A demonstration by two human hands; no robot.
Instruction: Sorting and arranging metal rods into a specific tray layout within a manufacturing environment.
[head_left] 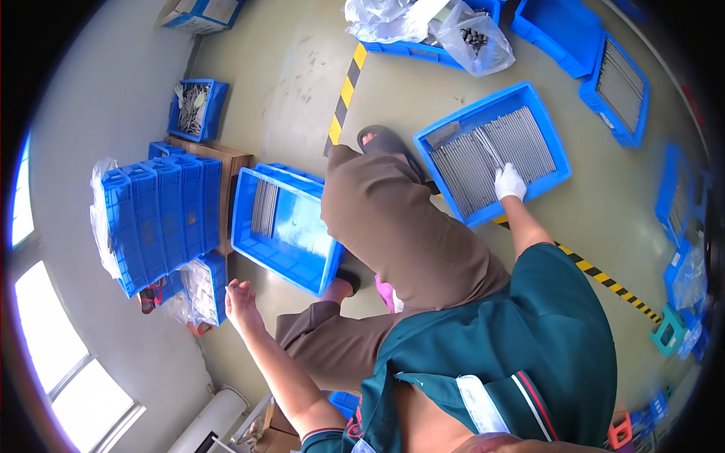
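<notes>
My right hand (510,183), in a white glove, is closed round the near ends of a few metal rods (489,146). These rods lie at a slant across the row of grey rods (462,175) filling a blue bin (545,130) on the floor. My bare left hand (242,303) is raised beside another blue bin (287,266), its fingers curled in; whatever they hold, if anything, is too small to make out. Inside that bin, a short row of rods (264,208) lies against the left end, and the blue bottom shows beside it.
A stack of blue bins (155,223) stands by the wall at left. Another bin (198,110) holds loose metal parts. Farther off, plastic bags (476,41) lie over a bin. More rod-filled bins (621,87) line the right. Black-and-yellow tape (604,278) crosses the floor.
</notes>
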